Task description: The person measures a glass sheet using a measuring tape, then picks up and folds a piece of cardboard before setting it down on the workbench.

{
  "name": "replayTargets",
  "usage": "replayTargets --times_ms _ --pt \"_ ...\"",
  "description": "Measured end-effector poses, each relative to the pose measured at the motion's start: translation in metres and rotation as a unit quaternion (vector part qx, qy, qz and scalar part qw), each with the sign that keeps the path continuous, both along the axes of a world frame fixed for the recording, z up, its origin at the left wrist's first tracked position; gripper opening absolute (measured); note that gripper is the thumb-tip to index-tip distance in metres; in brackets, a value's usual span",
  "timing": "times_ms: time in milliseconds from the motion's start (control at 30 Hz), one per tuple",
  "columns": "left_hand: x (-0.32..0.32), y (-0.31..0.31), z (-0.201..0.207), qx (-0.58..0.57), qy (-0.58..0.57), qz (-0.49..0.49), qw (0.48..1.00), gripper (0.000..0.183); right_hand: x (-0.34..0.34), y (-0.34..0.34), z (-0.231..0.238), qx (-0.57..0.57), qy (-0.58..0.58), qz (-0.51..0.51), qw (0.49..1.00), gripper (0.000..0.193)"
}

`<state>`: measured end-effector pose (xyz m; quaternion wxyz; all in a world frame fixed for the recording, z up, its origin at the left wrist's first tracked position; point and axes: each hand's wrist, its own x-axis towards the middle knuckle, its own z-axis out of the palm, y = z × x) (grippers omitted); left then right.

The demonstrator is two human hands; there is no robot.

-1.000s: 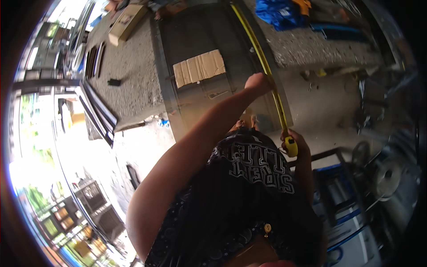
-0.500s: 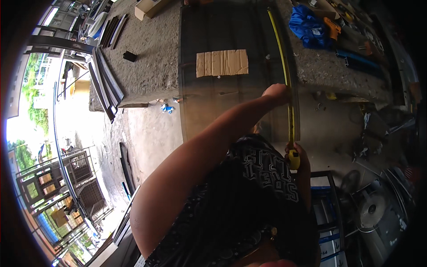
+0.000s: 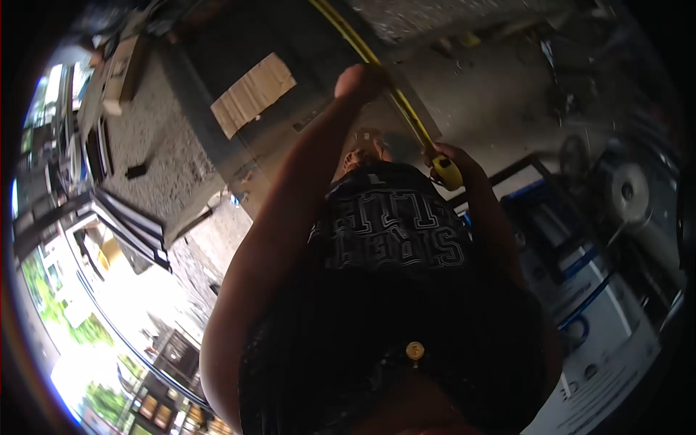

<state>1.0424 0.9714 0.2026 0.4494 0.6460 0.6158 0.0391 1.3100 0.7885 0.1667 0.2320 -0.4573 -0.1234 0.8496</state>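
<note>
A yellow tape measure blade stretches along the right side of a dark see-through panel. My right hand grips the yellow tape measure case just beyond the panel's near right corner. Farther up the blade, my left hand is closed at its left edge; the fingertips are dark and partly hidden. A ribbed piece of brown cardboard lies on the panel, left of my left hand. The blade's far end runs out of view at the top.
The panel rests on a rough concrete slab and overhangs its near edge. Dark metal strips lie at the slab's left corner. An open cardboard box stands far left. Blue-and-black frames and a round metal disc are at the right.
The view has turned and shifted, so the panel, cardboard and blade now lie slanted and higher in the picture. Both hands remain at the tape measure.
</note>
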Motion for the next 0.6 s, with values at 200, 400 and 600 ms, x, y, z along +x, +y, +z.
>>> replayTargets --times_ms 200,400,600 --pt "0.013 0.009 -0.006 0.047 0.042 0.016 0.998 0.048 0.004 0.009 -0.001 -0.033 -0.02 0.004 0.999 0.038" --pt "0.013 0.012 -0.015 0.036 0.041 0.029 0.998 0.056 0.012 -0.002 -0.012 0.043 0.063 0.036 0.996 0.042" --pt "0.005 0.001 0.001 0.034 0.028 0.01 0.999 0.047 -0.001 -0.005 -0.005 0.006 0.015 0.034 0.999 0.041"
